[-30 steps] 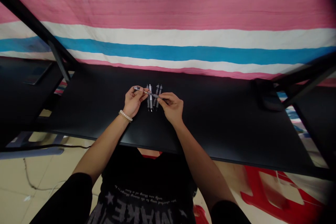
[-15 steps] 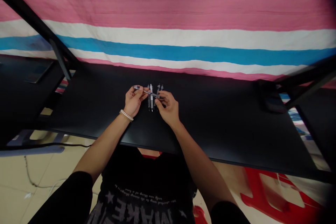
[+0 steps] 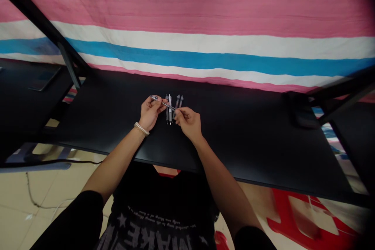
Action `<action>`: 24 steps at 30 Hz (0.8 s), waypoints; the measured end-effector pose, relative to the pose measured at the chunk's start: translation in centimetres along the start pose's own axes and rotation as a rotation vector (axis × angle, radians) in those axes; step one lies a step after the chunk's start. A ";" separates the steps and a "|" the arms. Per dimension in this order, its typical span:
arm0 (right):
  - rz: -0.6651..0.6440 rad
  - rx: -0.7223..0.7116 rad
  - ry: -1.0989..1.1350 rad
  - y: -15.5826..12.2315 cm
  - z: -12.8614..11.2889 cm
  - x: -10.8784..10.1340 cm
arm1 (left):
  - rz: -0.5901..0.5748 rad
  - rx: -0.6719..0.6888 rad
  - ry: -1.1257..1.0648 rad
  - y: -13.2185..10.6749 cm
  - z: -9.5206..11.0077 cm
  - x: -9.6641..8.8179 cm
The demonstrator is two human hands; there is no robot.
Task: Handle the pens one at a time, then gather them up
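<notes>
Above the black table, my left hand pinches one end of a slim pen, whose clear tip end pokes out beyond the fingers to the left. My right hand has its fingers closed on the pen's other end, so the pen slants down to the right between both hands. Beneath it on the table lie a white pen and a dark pen beside it. To their right are two greyish clear pens, partly covered by my right fingers.
The black table runs wide to both sides. A striped cloth hangs behind it. Black metal frame bars stand at the left and right. A dark object lies at the right end. Red stools are below.
My right fingers have closed in on the pen's right end and dropped slightly, uncovering more of the two clear pens. My left hand keeps its pinch, nearly still.
</notes>
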State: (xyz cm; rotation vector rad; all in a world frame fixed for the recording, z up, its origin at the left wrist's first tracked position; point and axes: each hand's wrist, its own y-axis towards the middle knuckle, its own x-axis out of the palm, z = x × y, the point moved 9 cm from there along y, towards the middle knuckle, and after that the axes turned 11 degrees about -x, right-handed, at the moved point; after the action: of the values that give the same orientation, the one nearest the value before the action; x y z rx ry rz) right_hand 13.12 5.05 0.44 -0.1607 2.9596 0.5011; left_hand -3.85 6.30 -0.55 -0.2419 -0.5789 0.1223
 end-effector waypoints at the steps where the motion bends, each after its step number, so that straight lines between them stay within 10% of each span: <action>1: -0.016 -0.004 -0.017 0.0 0.0 0.1 | -0.002 0.000 0.003 0.0 0.0 0.0; 14: -0.072 -0.058 -0.024 0.1 -0.7 0.3 | -0.074 -0.111 -0.136 -0.3 0.5 0.8; 24: 0.094 -0.035 -0.098 0.5 0.8 -1.8 | -0.026 -0.215 -0.341 -0.9 3.8 -2.7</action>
State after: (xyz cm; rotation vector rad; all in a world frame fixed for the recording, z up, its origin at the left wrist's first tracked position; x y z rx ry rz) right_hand 14.94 5.90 0.17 -0.0008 2.8737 0.5563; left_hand -8.14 5.70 1.40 -0.4269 -0.9355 0.0760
